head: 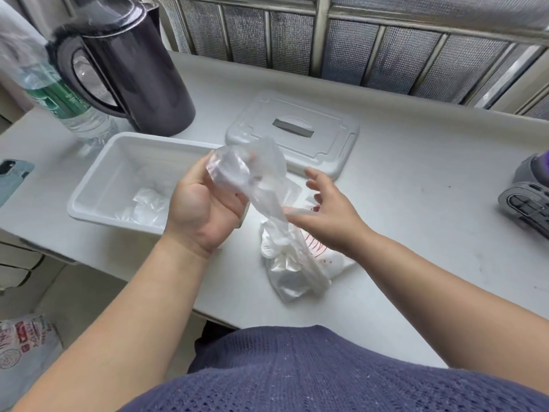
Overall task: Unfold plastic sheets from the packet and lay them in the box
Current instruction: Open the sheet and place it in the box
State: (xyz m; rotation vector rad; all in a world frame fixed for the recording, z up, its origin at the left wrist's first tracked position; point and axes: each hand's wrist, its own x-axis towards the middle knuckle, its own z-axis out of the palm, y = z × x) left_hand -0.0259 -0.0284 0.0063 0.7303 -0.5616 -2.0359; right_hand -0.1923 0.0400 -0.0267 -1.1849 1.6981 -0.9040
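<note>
Plastic sheet [252, 173], thin, limp and likely slippery, hangs bunched from the curled fingers of the left grip [205, 209]; the right grip [329, 212] is spread open at its lower tail, the sensible second hold. Packet [294, 269] lies beneath the right grip, its red print [316, 246] unreadable; box [98, 179] sits just left of the left grip.

One box [89, 179], one lid [326, 135], one packet [294, 275], one kettle [142, 72], one bottle [59, 96], one phone [12, 179], one raised sheet [255, 171].
</note>
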